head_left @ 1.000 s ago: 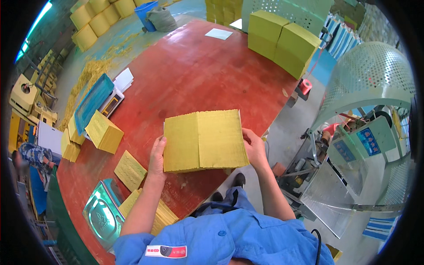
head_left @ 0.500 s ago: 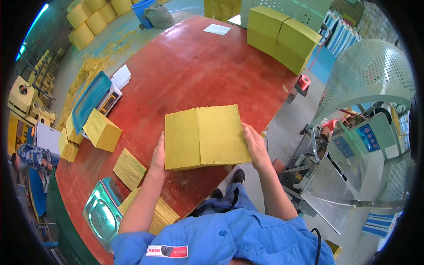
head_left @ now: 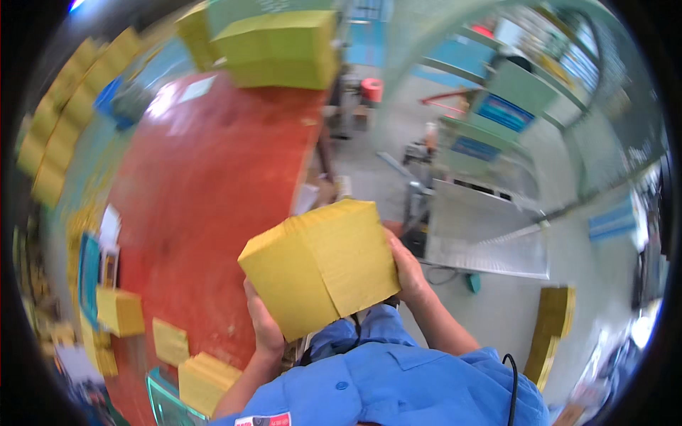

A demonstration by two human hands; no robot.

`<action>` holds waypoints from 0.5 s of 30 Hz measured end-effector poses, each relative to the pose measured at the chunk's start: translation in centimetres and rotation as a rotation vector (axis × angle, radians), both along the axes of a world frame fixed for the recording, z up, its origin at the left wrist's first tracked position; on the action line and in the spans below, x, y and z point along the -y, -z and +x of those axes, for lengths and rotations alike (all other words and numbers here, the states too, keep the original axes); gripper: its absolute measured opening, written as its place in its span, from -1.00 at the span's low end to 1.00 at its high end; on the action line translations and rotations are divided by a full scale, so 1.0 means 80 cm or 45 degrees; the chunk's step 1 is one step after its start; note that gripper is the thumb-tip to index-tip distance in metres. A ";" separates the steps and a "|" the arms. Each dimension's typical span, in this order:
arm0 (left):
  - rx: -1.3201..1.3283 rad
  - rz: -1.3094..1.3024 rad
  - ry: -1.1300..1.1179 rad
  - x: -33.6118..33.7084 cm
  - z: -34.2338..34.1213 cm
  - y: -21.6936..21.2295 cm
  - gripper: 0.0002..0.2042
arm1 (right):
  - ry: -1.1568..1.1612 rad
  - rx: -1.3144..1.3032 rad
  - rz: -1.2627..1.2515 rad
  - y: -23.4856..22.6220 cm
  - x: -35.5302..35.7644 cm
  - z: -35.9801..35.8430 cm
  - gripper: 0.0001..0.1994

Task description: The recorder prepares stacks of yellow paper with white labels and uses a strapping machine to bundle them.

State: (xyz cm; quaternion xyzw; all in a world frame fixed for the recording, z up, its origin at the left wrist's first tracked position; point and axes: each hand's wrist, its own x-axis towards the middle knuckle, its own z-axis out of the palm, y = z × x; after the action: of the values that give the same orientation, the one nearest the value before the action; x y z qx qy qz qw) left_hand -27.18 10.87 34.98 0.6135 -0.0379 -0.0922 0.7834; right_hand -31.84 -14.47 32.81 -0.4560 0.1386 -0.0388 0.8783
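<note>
A thick stack of yellow paper (head_left: 320,270), two blocks side by side with a seam between them, is held up in front of my body. My left hand (head_left: 263,323) presses against its left side, and my right hand (head_left: 409,268) grips the right side. The stack is tilted, its left end lower, and hangs just off the near right edge of the red table (head_left: 206,199). Both palms and some fingers are hidden behind the paper.
A machine with a slanted metal plate (head_left: 490,227) and a perforated guard stands to the right. More yellow blocks (head_left: 277,53) sit at the table's far end. Smaller yellow stacks (head_left: 206,382) and a teal-topped scale (head_left: 89,277) lie at left. Another yellow stack (head_left: 550,326) is at lower right.
My view and body have turned right, away from the table toward the machine. The paper stack has come off over the table edge in both hands and is now tilted.
</note>
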 end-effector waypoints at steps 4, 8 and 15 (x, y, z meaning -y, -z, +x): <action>-0.292 -0.203 0.264 0.098 -0.038 0.043 -0.59 | 0.218 -0.169 0.059 0.003 0.095 -0.093 -0.47; -0.538 -0.228 0.600 0.236 -0.062 0.086 -0.61 | 0.474 -0.169 -0.012 0.039 0.209 -0.188 -0.52; -0.401 -0.364 0.573 0.506 -0.116 0.132 -0.65 | 0.799 0.146 -0.305 0.051 0.441 -0.280 -0.66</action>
State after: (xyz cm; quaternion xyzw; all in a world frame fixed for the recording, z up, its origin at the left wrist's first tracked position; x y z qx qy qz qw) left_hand -36.48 -29.65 24.39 0.4515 -0.0636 -0.3510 0.8179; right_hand -54.26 -49.76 28.73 -0.4881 0.2169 -0.3489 0.7700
